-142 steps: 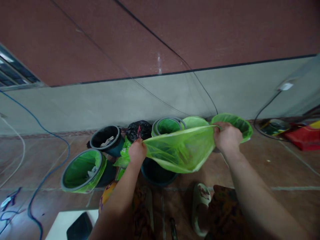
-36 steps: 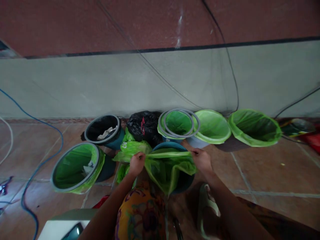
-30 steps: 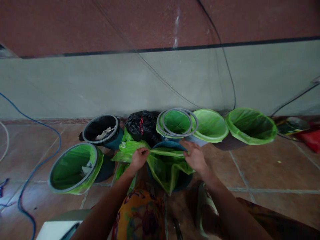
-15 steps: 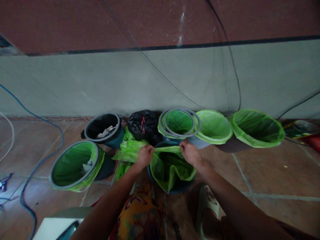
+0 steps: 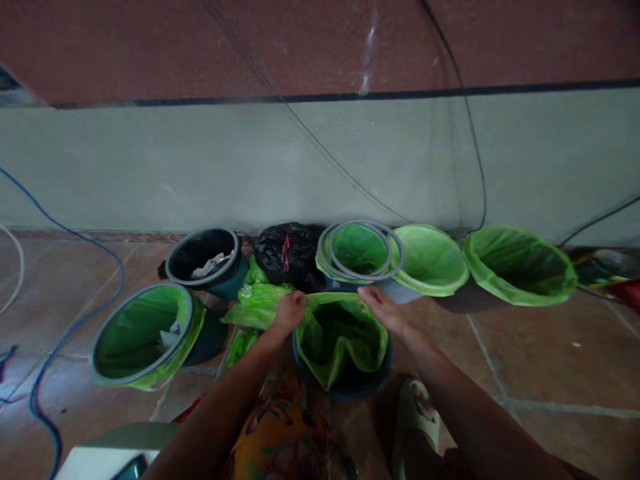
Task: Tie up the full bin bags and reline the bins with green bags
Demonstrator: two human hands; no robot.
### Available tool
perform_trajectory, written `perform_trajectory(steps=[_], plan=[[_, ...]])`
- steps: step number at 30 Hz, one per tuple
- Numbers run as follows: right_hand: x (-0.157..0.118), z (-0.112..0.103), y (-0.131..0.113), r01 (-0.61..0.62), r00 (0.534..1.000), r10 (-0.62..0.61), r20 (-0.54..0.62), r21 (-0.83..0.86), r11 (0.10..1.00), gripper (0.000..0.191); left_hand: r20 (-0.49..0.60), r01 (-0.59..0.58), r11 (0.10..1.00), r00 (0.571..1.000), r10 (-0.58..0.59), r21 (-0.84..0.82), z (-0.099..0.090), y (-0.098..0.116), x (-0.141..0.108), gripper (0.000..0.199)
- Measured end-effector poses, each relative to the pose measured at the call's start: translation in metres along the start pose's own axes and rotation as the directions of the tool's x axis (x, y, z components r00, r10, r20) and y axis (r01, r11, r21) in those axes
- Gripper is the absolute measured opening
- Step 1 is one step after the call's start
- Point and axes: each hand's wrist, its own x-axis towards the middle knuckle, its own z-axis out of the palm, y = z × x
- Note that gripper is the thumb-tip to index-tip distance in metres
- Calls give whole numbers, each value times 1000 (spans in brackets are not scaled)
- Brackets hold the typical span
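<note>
1. Green-lined bins (image 5: 520,265) stand in a row along the wall; no writing is readable anywhere.
2. The blue bin (image 5: 345,383) holds the green bag (image 5: 340,333), mouth open.
3. The left hand (image 5: 289,313) pinches the bag's rim.
4. The right hand (image 5: 383,308) grips the far rim.

- Both forearms are bare right up to the bottom edge of the frame, with no sleeve on either.
- The left hand (image 5: 291,311) and right hand (image 5: 381,308) are bare too, no gloves.
- A patterned garment (image 5: 280,440) covers the lap: orange-yellow cloth with swirling purple, red and green floral shapes.
- On one foot sits a pale, chunky slide sandal (image 5: 413,419), a small cartoon-like print on its strap.
</note>
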Motion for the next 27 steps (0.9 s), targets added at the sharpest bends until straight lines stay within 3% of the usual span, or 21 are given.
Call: perform_trajectory(steps=[3, 5, 8, 10, 12, 15, 20, 23, 27], plan=[[-7, -1, 7, -50, 997, 44, 70, 89, 995, 41, -3, -4, 999, 1000, 4, 39, -1, 1, -4, 29], [-10, -1, 9, -48, 994, 37, 100, 119, 992, 34, -15, -28, 997, 999, 29, 66, -2, 4, -7, 26], [-13, 0, 4, -30, 988, -2, 156, 207, 978, 26, -35, -179, 982, 983, 182, 66, -5, 17, -9, 29], [-13, 1, -4, -44, 979, -9, 205, 252, 967, 29, 9, -297, 954, 955, 297, 49, -7, 30, -8, 42], [-11, 1, -13, -53, 972, -11, 235, 265, 963, 36, 122, -364, 931, 926, 357, 34, -6, 41, -4, 41], [-11, -1, -18, -52, 963, -17, 268, 252, 966, 50, 240, -377, 924, 905, 352, 65, -1, 49, 3, 25], [-17, -5, -1, -136, 931, 52, 361, 213, 967, 67, 163, -373, 927, 917, 363, 31, 6, 41, 11, 25], [-20, -12, 11, -77, 962, 56, 267, 67, 995, 49, 163, -434, 901, 891, 424, 31, 5, 34, 12, 23], [-17, -27, 10, 70, 997, -63, 52, -138, 988, 24, 218, -522, 842, 845, 489, 136, 4, 30, 12, 18]])
